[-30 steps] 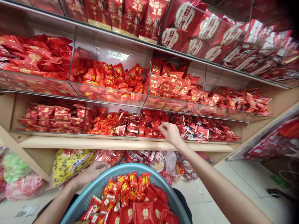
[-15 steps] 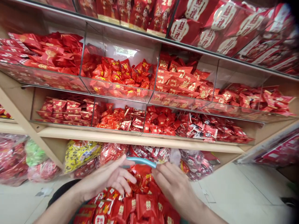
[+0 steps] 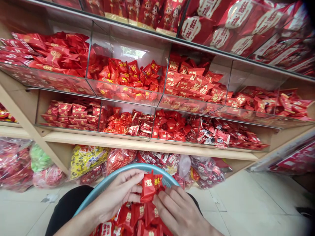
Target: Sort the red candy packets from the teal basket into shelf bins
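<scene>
A teal plastic basket (image 3: 115,177) sits low in front of me, heaped with small red candy packets (image 3: 137,218). My left hand (image 3: 118,195) pinches one red packet (image 3: 147,190) upright above the heap. My right hand (image 3: 176,213) rests on the packets beside it, fingers curled, fingertips touching the held packet's lower edge. Both hands are over the basket's far half.
Clear-fronted shelf bins (image 3: 157,98) hold more red packets in two rows, with red boxes (image 3: 221,26) on the top shelf. Bulk bags, one yellow (image 3: 85,159) and one green (image 3: 38,159), lie on the tiled floor (image 3: 246,203) under the wooden shelf (image 3: 147,146).
A second ago my right hand was reaching into a lower shelf bin; it came back to the basket. My left hand has left the basket rim and lifted one packet.
</scene>
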`<state>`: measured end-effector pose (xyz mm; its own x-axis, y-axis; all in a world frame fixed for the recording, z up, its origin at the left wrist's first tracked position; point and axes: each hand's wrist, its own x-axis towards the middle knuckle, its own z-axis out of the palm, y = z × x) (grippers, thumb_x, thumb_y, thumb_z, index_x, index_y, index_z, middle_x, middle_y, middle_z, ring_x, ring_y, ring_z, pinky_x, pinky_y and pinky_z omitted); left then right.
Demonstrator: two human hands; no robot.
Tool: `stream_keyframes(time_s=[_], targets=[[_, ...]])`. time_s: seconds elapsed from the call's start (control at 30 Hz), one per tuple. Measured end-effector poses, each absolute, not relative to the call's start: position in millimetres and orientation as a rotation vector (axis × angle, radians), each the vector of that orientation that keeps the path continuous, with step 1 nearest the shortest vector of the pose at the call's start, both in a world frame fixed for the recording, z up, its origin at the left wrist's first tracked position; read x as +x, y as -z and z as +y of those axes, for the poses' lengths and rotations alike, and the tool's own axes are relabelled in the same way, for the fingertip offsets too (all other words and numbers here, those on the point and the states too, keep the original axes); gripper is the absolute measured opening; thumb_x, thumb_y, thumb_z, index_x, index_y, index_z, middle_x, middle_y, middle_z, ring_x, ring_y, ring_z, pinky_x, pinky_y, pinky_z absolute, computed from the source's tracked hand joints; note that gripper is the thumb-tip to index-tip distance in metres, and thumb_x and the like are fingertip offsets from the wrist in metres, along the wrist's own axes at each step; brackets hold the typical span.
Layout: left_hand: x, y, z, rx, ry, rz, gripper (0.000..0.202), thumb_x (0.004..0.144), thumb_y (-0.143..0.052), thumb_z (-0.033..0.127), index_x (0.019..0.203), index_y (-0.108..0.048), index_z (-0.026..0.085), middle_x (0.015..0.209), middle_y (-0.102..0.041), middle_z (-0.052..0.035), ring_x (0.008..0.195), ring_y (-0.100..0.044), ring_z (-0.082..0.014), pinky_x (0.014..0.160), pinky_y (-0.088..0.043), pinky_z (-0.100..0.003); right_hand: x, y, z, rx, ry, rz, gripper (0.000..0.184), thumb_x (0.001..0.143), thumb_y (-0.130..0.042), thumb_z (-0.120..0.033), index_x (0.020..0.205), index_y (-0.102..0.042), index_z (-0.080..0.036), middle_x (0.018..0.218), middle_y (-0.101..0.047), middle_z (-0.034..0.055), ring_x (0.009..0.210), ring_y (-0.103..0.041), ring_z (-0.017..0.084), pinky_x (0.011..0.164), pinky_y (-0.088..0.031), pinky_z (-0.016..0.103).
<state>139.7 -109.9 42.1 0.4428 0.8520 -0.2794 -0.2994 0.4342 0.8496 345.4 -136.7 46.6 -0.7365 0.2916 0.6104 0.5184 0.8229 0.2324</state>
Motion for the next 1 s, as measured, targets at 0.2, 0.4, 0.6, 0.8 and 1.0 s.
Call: stream_keyframes(time_s=[0.2,0.4,0.6,0.8,1.0], targets=[[143.1,-41.2,-112.7,0.832,-0.963,0.884,0.023,0.080,-0.065,0.032,0.102,-0.064,0.024,0.095,-0.066,-0.0004,0.087,-0.062,-0.0132,0.079,-0.051,-0.025,342.1,-26.8,-134.7,-1.007,-0.046,-2.124,0.033,0.086,-0.057,-0.029,0.117,-0.053,-0.016,0.097,-0.065,0.0080,0.083,-0.057,0.019,0.074,-0.047,0.031],[145.9,-45.2,-118.6,0.882,-1.016,0.895,0.025,0.078,-0.067,0.031,0.102,-0.064,0.027,0.105,-0.065,0.0001,0.102,-0.059,-0.0161,0.087,-0.048,-0.025,321.4,-12.7,-134.8,-1.160,-1.359,-1.427,0.027,0.082,-0.059,-0.043,0.092,-0.060,-0.018,0.074,-0.060,0.0001,0.069,-0.057,0.014,0.067,-0.047,0.026],[141.9,-47.7,-124.1,0.934,-0.969,0.921,0.013,0.079,-0.065,0.031,0.091,-0.065,0.025,0.085,-0.065,0.0027,0.087,-0.060,-0.0121,0.078,-0.048,-0.020,318.6,-10.6,-138.3,-1.056,-1.526,-1.269,0.023,0.074,-0.069,-0.039,0.077,-0.063,-0.017,0.069,-0.060,-0.0017,0.065,-0.052,0.010,0.064,-0.042,0.023],[140.7,-46.2,-120.6,1.064,-0.963,1.017,0.018,0.079,-0.064,0.036,0.078,-0.067,0.019,0.080,-0.067,-0.0003,0.081,-0.060,-0.0156,0.076,-0.049,-0.025,323.6,-9.8,-142.3,-1.080,-1.536,-1.319,0.024,0.075,-0.068,-0.040,0.079,-0.064,-0.017,0.065,-0.060,-0.0023,0.059,-0.051,0.010,0.060,-0.042,0.023],[144.2,-49.3,-120.5,1.072,-1.045,1.033,0.021,0.077,-0.065,0.038,0.068,-0.063,0.019,0.068,-0.063,0.0024,0.071,-0.056,-0.0138,0.072,-0.048,-0.024,322.3,-12.7,-142.7,-1.129,-1.495,-1.359,0.034,0.075,-0.065,-0.045,0.061,-0.057,-0.016,0.056,-0.057,-0.0018,0.053,-0.049,0.009,0.055,-0.039,0.021]])
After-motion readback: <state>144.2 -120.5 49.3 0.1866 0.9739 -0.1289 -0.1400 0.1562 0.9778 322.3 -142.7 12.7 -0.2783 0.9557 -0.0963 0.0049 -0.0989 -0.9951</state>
